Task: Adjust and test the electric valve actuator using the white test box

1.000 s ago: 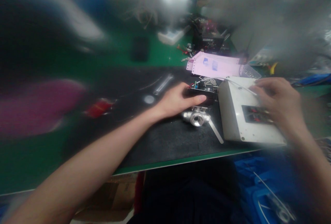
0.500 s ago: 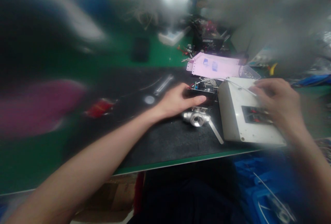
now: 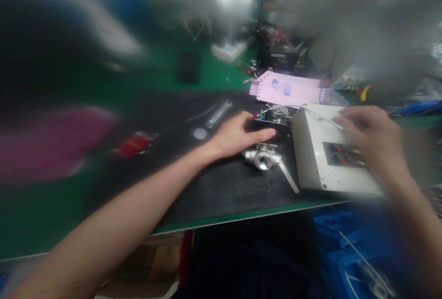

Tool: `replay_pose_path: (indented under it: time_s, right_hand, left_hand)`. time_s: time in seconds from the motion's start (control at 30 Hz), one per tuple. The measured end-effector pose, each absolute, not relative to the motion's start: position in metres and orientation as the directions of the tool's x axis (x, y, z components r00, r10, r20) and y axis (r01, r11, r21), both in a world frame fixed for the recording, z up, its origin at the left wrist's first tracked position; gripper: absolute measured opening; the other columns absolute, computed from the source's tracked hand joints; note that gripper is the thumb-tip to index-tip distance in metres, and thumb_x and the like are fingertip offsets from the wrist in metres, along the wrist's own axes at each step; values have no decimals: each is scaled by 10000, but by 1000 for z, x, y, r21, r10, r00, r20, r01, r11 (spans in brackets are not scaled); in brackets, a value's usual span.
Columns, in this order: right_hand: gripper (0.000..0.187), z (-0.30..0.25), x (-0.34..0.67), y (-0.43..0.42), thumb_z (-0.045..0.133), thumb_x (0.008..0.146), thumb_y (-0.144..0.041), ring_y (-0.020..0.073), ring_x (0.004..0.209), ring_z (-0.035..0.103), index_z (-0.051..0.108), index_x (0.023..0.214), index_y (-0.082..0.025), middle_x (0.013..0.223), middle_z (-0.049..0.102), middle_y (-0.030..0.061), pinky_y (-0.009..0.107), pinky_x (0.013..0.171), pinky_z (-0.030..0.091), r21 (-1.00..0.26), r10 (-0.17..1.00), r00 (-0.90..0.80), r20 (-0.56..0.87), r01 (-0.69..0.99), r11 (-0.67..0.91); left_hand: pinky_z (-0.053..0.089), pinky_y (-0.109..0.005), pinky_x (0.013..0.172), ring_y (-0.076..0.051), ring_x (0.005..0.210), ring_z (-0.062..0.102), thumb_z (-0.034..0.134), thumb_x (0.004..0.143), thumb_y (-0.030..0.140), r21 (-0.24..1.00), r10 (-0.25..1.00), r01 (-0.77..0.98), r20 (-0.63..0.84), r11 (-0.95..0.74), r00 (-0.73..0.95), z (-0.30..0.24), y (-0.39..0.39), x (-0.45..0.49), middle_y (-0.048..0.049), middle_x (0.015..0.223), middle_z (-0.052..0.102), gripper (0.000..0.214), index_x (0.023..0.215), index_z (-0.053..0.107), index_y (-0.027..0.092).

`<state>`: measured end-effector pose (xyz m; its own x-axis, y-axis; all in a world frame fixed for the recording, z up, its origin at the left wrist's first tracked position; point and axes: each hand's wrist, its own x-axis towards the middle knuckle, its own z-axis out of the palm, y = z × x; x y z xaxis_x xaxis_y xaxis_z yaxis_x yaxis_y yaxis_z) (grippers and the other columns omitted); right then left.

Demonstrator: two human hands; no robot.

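Note:
My left hand (image 3: pixel 238 137) is wrapped around a black open-topped housing (image 3: pixel 281 129), its thumb lying along the near side. Small electronic parts show inside the housing. Just below stands a silver metal ball valve (image 3: pixel 263 157) with a flat lever slanting down to the right. A thin white cable (image 3: pixel 322 117) runs from near the housing over the top of a white box (image 3: pixel 309 147). At the cable's far end, my right hand (image 3: pixel 375 135) has its fingers closed on it, slightly blurred. Red and black terminals (image 3: pixel 341 154) sit on the box's face below that hand.
Behind the housing lie loose metal pins (image 3: pixel 281 109), pink paper sheets (image 3: pixel 290 88) and a clear tray (image 3: pixel 334 97). To the left are a red packet (image 3: pixel 134 144) and a clear tube (image 3: pixel 219 114) on the black mat (image 3: pixel 221 193). Blue bins (image 3: pixel 341 262) stand below the table edge.

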<state>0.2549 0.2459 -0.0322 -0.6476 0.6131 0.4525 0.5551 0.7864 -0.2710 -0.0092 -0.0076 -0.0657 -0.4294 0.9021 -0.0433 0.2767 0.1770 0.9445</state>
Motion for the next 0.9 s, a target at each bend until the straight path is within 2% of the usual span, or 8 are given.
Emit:
replay_pose_path:
  time_s: [0.57,0.77,0.9]
  right_hand:
    - [185,-32,256,245,684,962,-442,204,1050,644,723,1037,-277,1127,708,-23,343,896,449,-253,580,-661,477,528,810]
    - [194,-29,256,244,693,949,-455,212,1058,605,718,964,-264,1081,709,-14,344,889,429,-215,542,-683,489,508,834]
    - [196,-28,256,241,673,966,-459,204,1063,604,716,987,-268,1095,703,-16,332,861,429,-222,538,-690,484,498,838]
  left_hand:
    - [541,-396,928,-264,1060,701,767,760,776,948,909,269,-46,171,-414,-65,-7,-9,-64,1204,747,681,1186,674,253]
    - [528,-427,982,-270,1058,701,764,753,789,946,904,272,-46,176,-425,-62,-8,-8,-63,1193,748,701,1198,679,254]
    - [521,-435,996,-284,1095,691,766,745,794,944,901,280,-41,177,-431,-61,-9,-8,-75,1230,737,714,1206,686,254]
